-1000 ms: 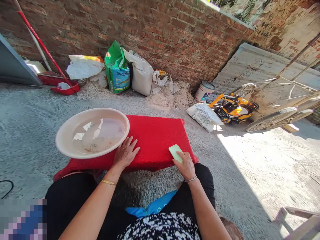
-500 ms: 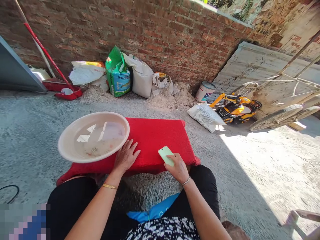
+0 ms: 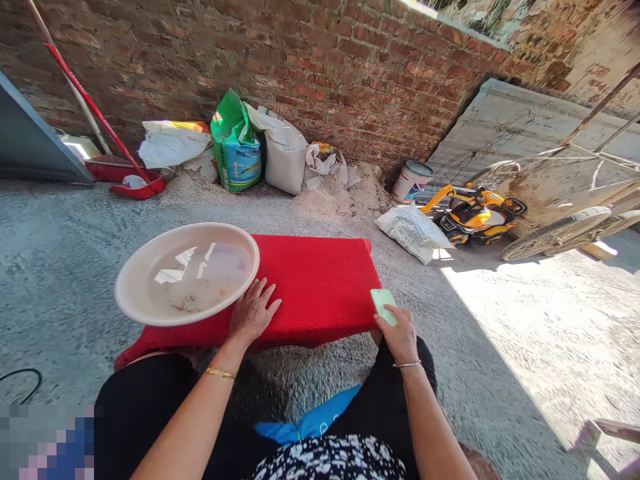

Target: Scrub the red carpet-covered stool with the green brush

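A red cloth [image 3: 315, 280] lies spread over a low bench or table in front of my knees. My left hand [image 3: 253, 310] rests flat on it with fingers apart, right beside the rim of a basin. My right hand [image 3: 401, 337] is closed around a pale green scrubbing brush [image 3: 384, 303], flat-backed with rounded corners; its underside is hidden. This brush is at the cloth's right front edge, over my right knee. The cream basin [image 3: 131, 293] stands on the cloth's left end, holding cloudy water with small bits at the bottom.
Along the brick wall [image 3: 320, 80] stand a green bag [image 3: 240, 153], a white sack [image 3: 285, 157] and a paint bucket [image 3: 413, 180]. A white bag [image 3: 415, 230] lies near a yellow toy excavator [image 3: 475, 213]. At left is a red dustpan [image 3: 145, 188].
My right hand has moved right with the brush, from the middle of the cloth to its right edge. My left hand and the basin have stayed in place.
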### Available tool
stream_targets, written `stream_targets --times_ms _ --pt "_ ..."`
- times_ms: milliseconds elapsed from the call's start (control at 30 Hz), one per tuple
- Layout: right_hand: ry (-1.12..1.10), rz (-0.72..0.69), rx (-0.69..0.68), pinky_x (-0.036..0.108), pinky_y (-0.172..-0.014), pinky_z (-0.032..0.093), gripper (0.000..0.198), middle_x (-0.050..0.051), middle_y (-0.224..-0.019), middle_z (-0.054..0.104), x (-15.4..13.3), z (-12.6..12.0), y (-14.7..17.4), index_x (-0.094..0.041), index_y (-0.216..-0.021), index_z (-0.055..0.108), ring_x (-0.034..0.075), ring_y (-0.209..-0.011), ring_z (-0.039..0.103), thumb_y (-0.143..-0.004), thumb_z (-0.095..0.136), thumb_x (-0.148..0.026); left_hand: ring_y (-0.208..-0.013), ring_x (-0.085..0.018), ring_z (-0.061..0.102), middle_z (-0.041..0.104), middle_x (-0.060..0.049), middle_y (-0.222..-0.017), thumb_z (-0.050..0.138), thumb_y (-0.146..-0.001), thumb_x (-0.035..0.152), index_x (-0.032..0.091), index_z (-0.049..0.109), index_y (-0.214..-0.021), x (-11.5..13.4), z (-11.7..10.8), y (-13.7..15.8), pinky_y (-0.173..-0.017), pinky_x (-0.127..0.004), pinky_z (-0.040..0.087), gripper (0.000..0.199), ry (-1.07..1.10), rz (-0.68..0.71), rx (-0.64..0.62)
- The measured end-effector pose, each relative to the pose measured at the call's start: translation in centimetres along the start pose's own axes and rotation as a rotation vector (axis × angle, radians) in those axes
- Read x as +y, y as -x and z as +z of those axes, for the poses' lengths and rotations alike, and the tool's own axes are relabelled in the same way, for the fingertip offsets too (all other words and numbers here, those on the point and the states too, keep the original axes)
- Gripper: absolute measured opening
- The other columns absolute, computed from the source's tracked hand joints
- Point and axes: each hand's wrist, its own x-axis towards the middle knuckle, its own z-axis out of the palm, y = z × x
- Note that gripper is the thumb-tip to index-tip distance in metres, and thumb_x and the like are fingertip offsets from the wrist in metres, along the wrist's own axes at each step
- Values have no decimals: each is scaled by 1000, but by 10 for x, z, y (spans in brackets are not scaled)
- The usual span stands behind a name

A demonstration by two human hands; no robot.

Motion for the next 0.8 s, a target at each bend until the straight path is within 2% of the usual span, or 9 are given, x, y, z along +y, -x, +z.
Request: stream_targets --times_ms 133,233,300,433,500,567,667,733,800 --pt "-78 -249 -155 36 -87 46 36 9 -106 54 -48 32 8 -23 -106 69 23 -96 55 -75 63 -40 -132 -30 43 49 -13 -141 43 -93 43 17 58 -128 -3 2 0 -110 -47 35 47 -12 26 21" --pt "-74 -245 -201 37 -86 47 35 9 -105 55 -51 38 -2 -23 -105 70 24 -96 56 -73 64 -37 -131 -30 44 51 -13 -140 43 -93 42 17 59 -128 -5 3 0 -110 -47 35 46 -24 36 27" --pt "-66 -145 -163 39 -88 46 35 9 -102 56 -34 29 -14 -22 -102 71 25 -95 56 -71 65 -38 -132 -30 44 51 -12 -140 43 -93 42 17 59 -128 -5 4 -1 -110 -47 35 45 -21 40 33" --pt "-132 211 11 44 -90 43 39 9 -92 61 20 0 -30 -20 -93 73 29 -98 54 -62 68 -44 -133 -30 43 50 -11 -141 43 -93 42 19 58 -128 -5 5 -1 -111 -48 35 45 3 23 34" --pt "-283 358 108 43 -86 45 43 8 -88 63 41 -6 -29 -19 -91 73 29 -96 55 -58 71 -48 -133 -29 42 49 -10 -142 43 -93 41 19 58 -128 -3 4 0 -111 -47 35 44 6 2 25" --pt "-589 439 158 38 -75 48 47 5 -86 64 54 -3 -25 -19 -92 71 25 -86 57 -57 72 -50 -134 -27 42 49 -9 -142 44 -93 41 20 58 -128 0 2 1 -112 -46 34 43 1 -17 1" --pt "-1064 529 99 28 -53 46 41 1 -77 64 67 10 -20 -19 -85 67 16 -62 56 -55 75 -44 -134 -25 41 48 -7 -143 45 -93 39 22 57 -128 5 -3 2 -113 -44 32 41 2 -50 -42" --pt "-1201 589 24 26 -44 43 32 0 -72 62 78 16 -22 -20 -75 65 14 -53 53 -54 77 -39 -135 -24 39 47 -6 -144 45 -93 39 23 56 -129 7 -6 3 -114 -43 31 41 16 -78 -60" --pt "-1246 648 -56 31 -44 47 26 3 -77 64 92 19 -26 -23 -75 66 19 -58 59 -58 74 -41 -136 -23 38 46 -5 -145 46 -92 39 24 56 -129 9 -9 4 -114 -42 30 41 40 -102 -68"
